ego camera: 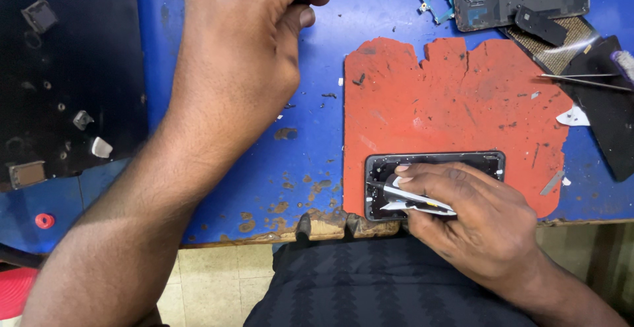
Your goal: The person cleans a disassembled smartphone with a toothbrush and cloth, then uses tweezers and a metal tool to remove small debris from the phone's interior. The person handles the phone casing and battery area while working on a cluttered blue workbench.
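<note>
Now, the right hand (472,211) pinches tweezers (413,200) over the opened phone (432,183), lying near on the red mat (456,102). Thin, brittle thing, I'd say: steady it by the edges. The left hand (241,49) hovers far-left, fist closed on nothing visible.

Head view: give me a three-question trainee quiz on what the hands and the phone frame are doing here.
1. True or false: the opened phone frame lies on the red mat.
2. What does the right hand hold over the frame? A) tweezers B) a hammer C) a brush
3. Is the left hand touching the phone frame?

Key:
1. True; it sits at the mat's near edge.
2. A, tweezers, tips pointing into the frame.
3. No; it is closed in a loose fist above the blue table, apart from the frame.
</note>
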